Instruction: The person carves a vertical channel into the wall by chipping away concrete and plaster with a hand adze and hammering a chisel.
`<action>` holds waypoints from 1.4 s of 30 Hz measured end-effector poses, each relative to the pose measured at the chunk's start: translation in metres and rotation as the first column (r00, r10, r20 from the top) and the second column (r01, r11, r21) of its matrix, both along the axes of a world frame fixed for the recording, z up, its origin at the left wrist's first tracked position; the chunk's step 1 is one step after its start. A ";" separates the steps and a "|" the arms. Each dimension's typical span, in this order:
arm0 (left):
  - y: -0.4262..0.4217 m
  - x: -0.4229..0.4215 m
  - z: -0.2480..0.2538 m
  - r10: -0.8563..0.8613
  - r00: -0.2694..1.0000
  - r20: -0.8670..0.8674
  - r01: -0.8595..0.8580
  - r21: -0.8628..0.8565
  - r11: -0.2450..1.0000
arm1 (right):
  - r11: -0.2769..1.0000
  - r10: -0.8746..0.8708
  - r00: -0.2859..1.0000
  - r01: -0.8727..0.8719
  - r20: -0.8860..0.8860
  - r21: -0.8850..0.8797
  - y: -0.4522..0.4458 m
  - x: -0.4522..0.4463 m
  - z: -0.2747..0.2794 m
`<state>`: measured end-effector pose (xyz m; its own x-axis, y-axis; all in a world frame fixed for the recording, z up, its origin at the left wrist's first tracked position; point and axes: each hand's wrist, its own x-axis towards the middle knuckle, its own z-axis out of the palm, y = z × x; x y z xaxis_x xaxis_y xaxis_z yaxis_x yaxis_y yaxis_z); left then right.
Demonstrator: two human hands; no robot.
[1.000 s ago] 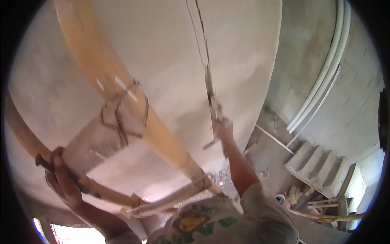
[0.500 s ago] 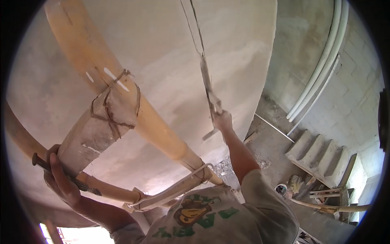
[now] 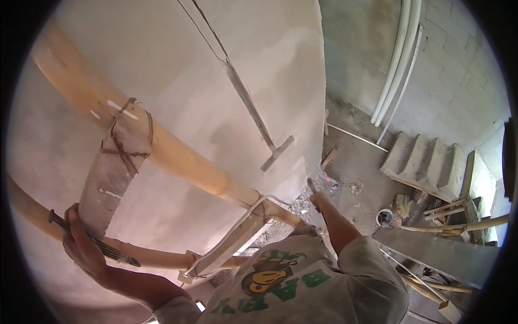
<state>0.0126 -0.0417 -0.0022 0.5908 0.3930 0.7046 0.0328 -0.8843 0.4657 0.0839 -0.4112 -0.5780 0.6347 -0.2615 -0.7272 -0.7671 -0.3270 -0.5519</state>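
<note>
My left hand (image 3: 81, 245) is closed around a dark metal chisel (image 3: 116, 255) with a flat, flared head. Its fingers rest against the lower end of a rough, mortar-crusted plank (image 3: 108, 189), which is tied with wire to a bamboo pole (image 3: 183, 167). Lower right of the wall groove, my right hand (image 3: 320, 202) grips a short tool (image 3: 311, 186); only a dark, narrow end shows, so its kind is unclear. A long groove (image 3: 248, 100) cut in the plastered wall (image 3: 275, 65) meets a short crosswise cut (image 3: 278, 153).
More bamboo (image 3: 162, 259) and a bracket-like wooden piece (image 3: 232, 243) cross beneath my arms. Rubble (image 3: 329, 186) lies on the floor below. At the right are concrete steps (image 3: 421, 164), a bucket (image 3: 384, 217), a plank (image 3: 437, 254) and white pipes (image 3: 396, 67).
My right hand has drawn away from the groove, down and to the right, uncovering the crosswise cut. The view has shifted. My left hand still holds the chisel by the plank.
</note>
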 end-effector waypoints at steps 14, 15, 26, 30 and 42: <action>0.011 -0.002 0.003 -0.096 0.992 -0.079 0.099 0.037 0.994 | 0.957 -0.226 0.954 0.180 0.198 0.226 -0.028 -0.130 0.079; 0.011 -0.003 0.003 -0.091 0.993 -0.077 0.094 0.036 0.995 | 0.939 -0.310 0.926 0.263 0.216 0.223 -0.013 -0.117 0.159; 0.009 -0.011 0.011 -0.120 0.988 -0.095 0.137 0.202 0.970 | 0.997 -0.026 0.641 0.077 0.767 -0.031 0.022 -0.081 0.337; 0.004 -0.013 0.018 -0.090 0.979 -0.183 0.123 0.181 0.976 | 0.999 0.025 0.490 0.026 0.871 -0.044 0.029 -0.047 0.410; -0.009 -0.010 0.018 -0.133 0.991 0.030 0.125 0.188 0.974 | 0.984 0.144 0.368 0.042 0.918 -0.172 0.043 0.053 0.430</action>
